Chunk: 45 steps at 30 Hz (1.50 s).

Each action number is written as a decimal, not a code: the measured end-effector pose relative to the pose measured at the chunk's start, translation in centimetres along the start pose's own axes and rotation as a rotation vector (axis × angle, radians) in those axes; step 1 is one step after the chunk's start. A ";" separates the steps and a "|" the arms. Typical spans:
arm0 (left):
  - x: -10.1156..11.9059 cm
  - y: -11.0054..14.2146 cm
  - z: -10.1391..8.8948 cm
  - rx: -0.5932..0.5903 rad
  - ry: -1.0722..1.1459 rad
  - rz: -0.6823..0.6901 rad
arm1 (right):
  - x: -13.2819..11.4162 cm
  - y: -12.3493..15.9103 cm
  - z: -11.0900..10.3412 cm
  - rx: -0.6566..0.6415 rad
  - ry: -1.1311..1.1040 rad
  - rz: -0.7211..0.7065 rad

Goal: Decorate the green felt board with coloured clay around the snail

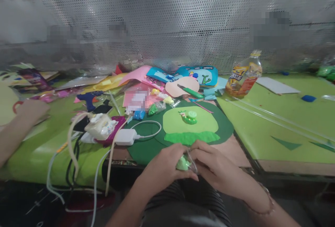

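Observation:
My left hand (pixel 170 160) is closed around a small clear plastic bag of light green modelling clay (pixel 183 163), held over my lap at the table's front edge. Fingers of my right hand (pixel 213 166) pinch the clear plastic at the bag's right side. Just beyond my hands lies a dark green foam sheet (pixel 226 124) with a light green rounded piece (pixel 171 120) on it. A green clay snail (pixel 190 117) with a spiral shell sits on that piece. A wavy strip of brighter green clay (pixel 192 137) runs along its lower edge.
Left of the sheet are a power strip with plugs (pixel 101 127), a white charger (pixel 125 137), cables and a blue glue gun (pixel 89 99). Behind lie a green-handled cutter (pixel 192 92) and coloured foam. A drink bottle (pixel 243 77) stands right. Another person's hand (pixel 32 111) is far left.

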<state>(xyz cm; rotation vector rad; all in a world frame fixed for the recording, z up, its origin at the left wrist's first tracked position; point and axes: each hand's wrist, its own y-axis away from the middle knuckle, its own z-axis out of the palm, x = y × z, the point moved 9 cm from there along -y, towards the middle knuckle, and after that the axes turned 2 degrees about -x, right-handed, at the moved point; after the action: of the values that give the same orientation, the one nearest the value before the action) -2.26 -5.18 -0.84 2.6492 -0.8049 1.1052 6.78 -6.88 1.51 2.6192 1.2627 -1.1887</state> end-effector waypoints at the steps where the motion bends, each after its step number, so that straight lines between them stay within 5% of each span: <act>1: 0.0 0.1 0.0 0.003 0.011 0.002 | 0.1 0.1 -0.1 0.005 -0.005 -0.002; 8: 0.0 0.0 0.0 -0.033 0.012 -0.033 | -0.1 -0.1 0.0 0.064 -0.091 -0.036; 14: 0.4 0.2 0.1 -0.084 0.035 -0.018 | -0.1 0.0 0.5 -0.006 -0.078 0.024; 16: 0.2 0.4 -0.2 -0.057 0.050 -0.003 | 0.5 0.2 -0.8 0.089 -0.194 0.046; 19: -0.6 0.7 -1.2 0.042 0.039 -0.023 | 2.5 1.3 -3.8 0.416 -0.323 0.152; 22: -1.4 0.9 -2.3 0.126 0.001 -0.042 | 2.6 1.9 -5.4 0.584 -0.187 0.156; 32: -3.5 1.5 -6.0 0.366 -0.288 -0.069 | 3.2 0.8 -5.7 0.453 0.087 0.214; 38: -2.9 0.8 -4.8 0.229 -0.324 0.050 | 3.9 -0.3 -5.7 0.352 0.161 0.323; 45: -1.7 1.8 -2.2 0.067 -0.351 0.038 | 3.8 -2.2 -5.4 0.266 0.253 0.312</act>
<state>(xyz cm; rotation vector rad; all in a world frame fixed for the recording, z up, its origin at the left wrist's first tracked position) -5.59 -5.22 -0.56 2.9420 -0.8923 0.6908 10.15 -1.21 3.65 3.0916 0.7115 -1.0619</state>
